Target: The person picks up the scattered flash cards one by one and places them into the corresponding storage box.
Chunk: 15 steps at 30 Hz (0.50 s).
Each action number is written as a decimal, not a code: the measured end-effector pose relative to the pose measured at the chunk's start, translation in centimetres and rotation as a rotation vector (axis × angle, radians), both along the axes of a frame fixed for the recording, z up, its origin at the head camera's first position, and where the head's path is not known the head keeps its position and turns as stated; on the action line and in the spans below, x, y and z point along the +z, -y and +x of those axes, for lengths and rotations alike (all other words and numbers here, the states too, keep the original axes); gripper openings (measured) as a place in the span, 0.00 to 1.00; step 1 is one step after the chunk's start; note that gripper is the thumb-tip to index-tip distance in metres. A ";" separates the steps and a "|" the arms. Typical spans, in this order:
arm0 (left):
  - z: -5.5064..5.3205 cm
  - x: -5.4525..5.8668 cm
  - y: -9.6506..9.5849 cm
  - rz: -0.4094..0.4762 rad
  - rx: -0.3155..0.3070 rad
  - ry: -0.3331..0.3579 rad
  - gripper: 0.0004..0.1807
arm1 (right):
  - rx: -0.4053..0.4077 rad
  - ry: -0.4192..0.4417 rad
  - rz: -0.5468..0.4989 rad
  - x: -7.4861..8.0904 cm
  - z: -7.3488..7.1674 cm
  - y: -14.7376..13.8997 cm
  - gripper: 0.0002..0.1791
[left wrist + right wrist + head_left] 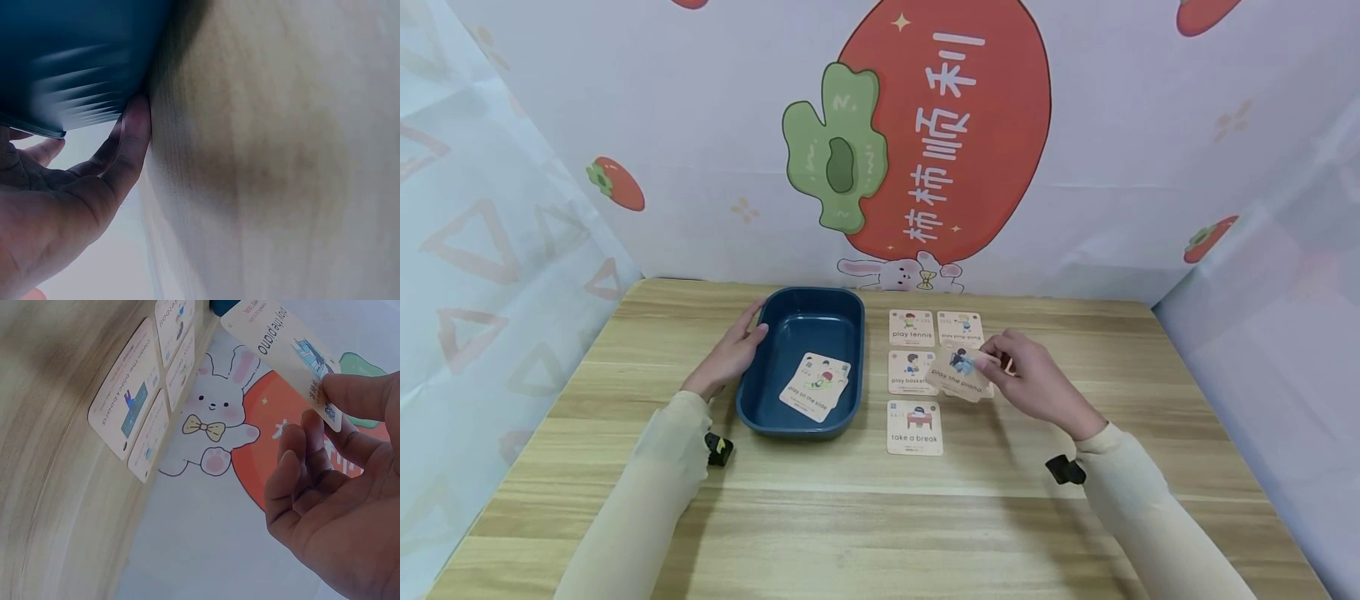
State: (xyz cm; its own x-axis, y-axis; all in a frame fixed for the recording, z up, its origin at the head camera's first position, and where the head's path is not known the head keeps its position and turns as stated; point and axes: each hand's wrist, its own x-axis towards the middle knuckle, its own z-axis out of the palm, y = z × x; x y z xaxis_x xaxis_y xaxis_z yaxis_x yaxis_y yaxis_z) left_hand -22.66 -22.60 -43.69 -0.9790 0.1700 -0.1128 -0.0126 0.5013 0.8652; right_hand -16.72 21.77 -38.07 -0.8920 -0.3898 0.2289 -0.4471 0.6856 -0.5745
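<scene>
A cream card with rounded corners, reading "play the piano" [961,372], is held above card rows on the wooden bench [880,525]. The right hand [1039,382] makes a pinching grip on its edge; the left hand [730,358] grips the dark blue rectangular box [797,431]. The step seems moving single cards; next probably calls for lowering this one flat. Also readable: "take a break" card [913,427], boxed "play on the slide" card [812,392].

A small booth-like set: white sheets [700,100], printed with cartoon persimmons [1011,125] and a rabbit [898,273], rise beyond the far edge and along both sides of a wood-grain table [850,533]. The surrounding room cannot be told.
</scene>
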 end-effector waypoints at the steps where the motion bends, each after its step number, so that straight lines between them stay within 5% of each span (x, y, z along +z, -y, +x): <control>1: 0.0 0.0 0.0 0.001 0.001 0.001 0.32 | -0.001 -0.003 0.000 0.0 0.0 0.1 0.06; 15: 0.0 0.1 0.0 -0.003 0.001 0.002 0.32 | -0.023 0.010 -0.014 0.7 -0.2 1.1 0.06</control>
